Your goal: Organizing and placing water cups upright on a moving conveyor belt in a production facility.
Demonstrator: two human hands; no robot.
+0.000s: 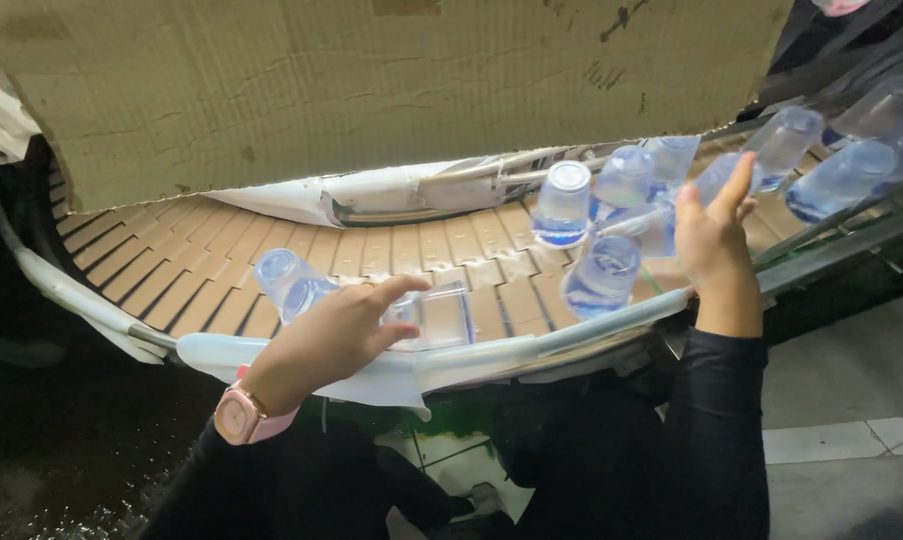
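My left hand point(333, 338), with a pink watch on its wrist, grips a clear plastic cup point(441, 316) lying on its side at the near edge of the curved tan slat conveyor point(211, 275). Two more clear cups point(289, 280) lie just behind that hand. My right hand point(716, 235) is raised with fingers apart, touching a lying cup point(661, 225) among several sealed water-filled cups. One cup point(561, 203) stands on the belt, another point(601, 276) lies close to the rail.
A large cardboard sheet point(371, 80) hangs over the back of the conveyor. A white rail point(531, 348) edges the near side. More cups point(841, 178) come along the belt at the far right. Grey tiled floor point(851, 440) lies below right.
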